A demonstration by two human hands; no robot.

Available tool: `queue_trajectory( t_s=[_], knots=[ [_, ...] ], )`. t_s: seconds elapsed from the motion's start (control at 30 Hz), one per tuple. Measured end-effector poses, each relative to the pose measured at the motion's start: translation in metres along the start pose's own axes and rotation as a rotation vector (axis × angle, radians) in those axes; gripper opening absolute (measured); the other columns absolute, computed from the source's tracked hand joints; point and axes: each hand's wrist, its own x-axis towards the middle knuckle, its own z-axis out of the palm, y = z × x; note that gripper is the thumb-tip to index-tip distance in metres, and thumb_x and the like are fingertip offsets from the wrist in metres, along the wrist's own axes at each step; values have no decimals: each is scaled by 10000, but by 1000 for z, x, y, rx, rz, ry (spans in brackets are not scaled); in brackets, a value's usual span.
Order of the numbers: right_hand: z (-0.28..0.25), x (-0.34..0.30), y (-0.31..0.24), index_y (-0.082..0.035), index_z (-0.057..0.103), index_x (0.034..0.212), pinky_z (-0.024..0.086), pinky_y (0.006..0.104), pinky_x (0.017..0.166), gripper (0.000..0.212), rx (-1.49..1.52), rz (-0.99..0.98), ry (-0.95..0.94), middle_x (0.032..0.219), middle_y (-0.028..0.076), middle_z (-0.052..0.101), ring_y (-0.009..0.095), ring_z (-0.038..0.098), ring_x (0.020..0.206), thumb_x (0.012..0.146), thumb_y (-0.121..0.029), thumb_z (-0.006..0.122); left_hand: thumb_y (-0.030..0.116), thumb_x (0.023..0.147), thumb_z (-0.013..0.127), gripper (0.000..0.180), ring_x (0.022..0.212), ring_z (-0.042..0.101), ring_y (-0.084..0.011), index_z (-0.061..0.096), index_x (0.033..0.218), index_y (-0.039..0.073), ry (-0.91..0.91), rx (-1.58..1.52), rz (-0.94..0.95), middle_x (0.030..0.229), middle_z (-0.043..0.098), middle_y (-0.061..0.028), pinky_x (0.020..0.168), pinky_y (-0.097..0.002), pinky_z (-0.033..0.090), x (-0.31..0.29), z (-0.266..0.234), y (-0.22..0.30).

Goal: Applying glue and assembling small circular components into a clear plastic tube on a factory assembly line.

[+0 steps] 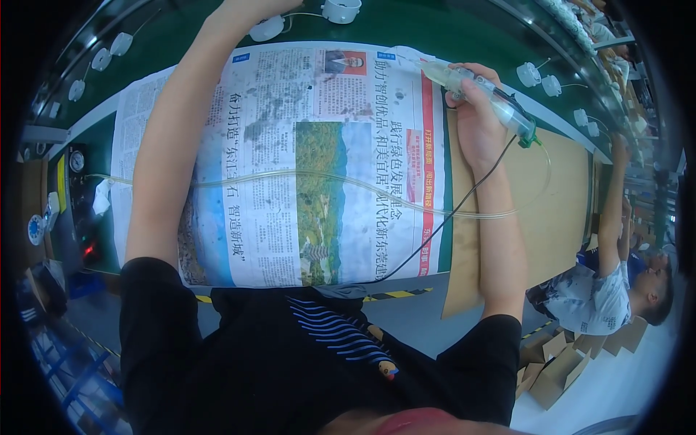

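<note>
My right hand [480,119] is wrapped round a clear dispensing syringe [500,101] with a pale tapered nozzle, its tip pointing left over the upper right of the newspaper [272,152]. From the green cap at its rear a clear hose [348,181] loops back across the paper, and a thin black cable [464,203] hangs down from it. At the upper edge my left hand [264,6] reaches forward and is partly cut off, with its fingers not plainly shown. Just below it sits a round white part [267,29], wired to a white cup-shaped part [341,10]. Whether the hand touches either is unclear.
Brown cardboard [544,210] lies under my right forearm. More white wired parts [529,74] rest along the green bench [174,54]. A dark box with a gauge [77,163] stands at the left, where the hose ends. Another person [602,293] works at the right.
</note>
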Motion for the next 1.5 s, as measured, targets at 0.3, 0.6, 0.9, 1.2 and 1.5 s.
queue_trajectory(
  t_s=[0.3, 0.6, 0.9, 1.2, 1.5],
  knots=[
    [-1, -1, -7, -66, 577, 1176, 484, 299, 818, 260, 267, 14, -11, 1173, 140, 635, 178, 585, 1005, 924, -94, 636, 142, 821, 777, 409, 979, 634, -204, 616, 1184, 44, -271, -1098, 361, 1082, 602, -81, 859, -301, 530, -6, -9, 28],
    [-2, -2, -3, -61, 574, 1186, 469, 294, 822, 283, 50, 6, -88, 1191, 134, 615, 179, 573, 999, 923, -139, 640, 123, 758, 820, 501, 1020, 646, -174, 579, 1186, 23, -465, -891, 565, 1102, 658, -108, 906, -306, 530, -13, 17, 46],
    [-1, -2, 0, -49, 572, 1184, 473, 294, 837, 270, -114, -22, -86, 1189, 135, 629, 167, 577, 1013, 927, -97, 638, 107, 741, 807, 552, 1031, 653, -199, 573, 1230, 3, -423, -897, 605, 1138, 664, -133, 901, -313, 535, -10, 17, 50],
    [0, -2, 0, -48, 571, 1177, 467, 298, 853, 268, -112, -9, -68, 1198, 132, 626, 177, 573, 1028, 923, -94, 644, 81, 732, 799, 556, 999, 650, -195, 569, 1230, -12, -423, -890, 645, 1122, 667, -136, 889, -306, 534, -10, 16, 50],
    [-2, -1, 2, -44, 569, 1170, 461, 303, 853, 270, -109, 1, -48, 1196, 135, 626, 182, 571, 1027, 917, -93, 649, 73, 734, 792, 551, 993, 649, -190, 566, 1229, -13, -435, -896, 642, 1114, 669, -135, 882, -305, 535, -9, 17, 51]
  ],
)
